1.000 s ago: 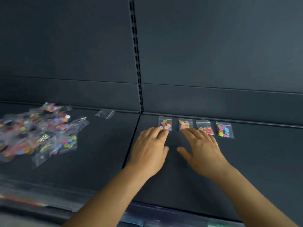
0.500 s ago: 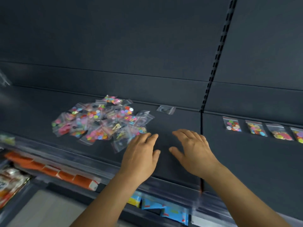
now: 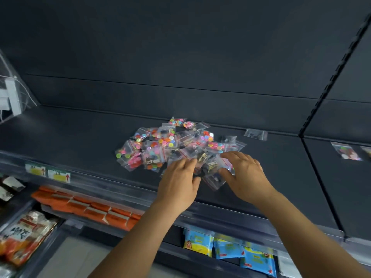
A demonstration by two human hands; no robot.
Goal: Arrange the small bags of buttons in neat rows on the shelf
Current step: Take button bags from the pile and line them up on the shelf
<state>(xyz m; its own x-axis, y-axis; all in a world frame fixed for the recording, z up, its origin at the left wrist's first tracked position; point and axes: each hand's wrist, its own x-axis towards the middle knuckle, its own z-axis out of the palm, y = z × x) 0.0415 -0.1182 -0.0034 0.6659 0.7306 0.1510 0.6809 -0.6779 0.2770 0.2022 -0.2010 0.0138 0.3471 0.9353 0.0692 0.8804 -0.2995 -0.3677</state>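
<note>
Left hand: the left hand [image 3: 178, 185] lies palm down, forearm reaching up from the lower edge, its fingertips and thumb pinching a small bag at the near edge of the pile.
Right hand: the right hand [image 3: 244, 173] is palm down with fingers spread and loosely curved, resting on clear bags; whether it grips any cannot be told.
Pile of button bags [image 3: 170, 145]: a loose heap of clear zip bags on the dark shelf [image 3: 80, 137], just beyond both hands.
Stray bag [image 3: 256, 134]: alone, behind the pile.
Placed bag [image 3: 346, 151]: on the shelf section to the right, well apart.
Lower shelf: orange packets [image 3: 88, 209] and blue packets [image 3: 228, 247].
</note>
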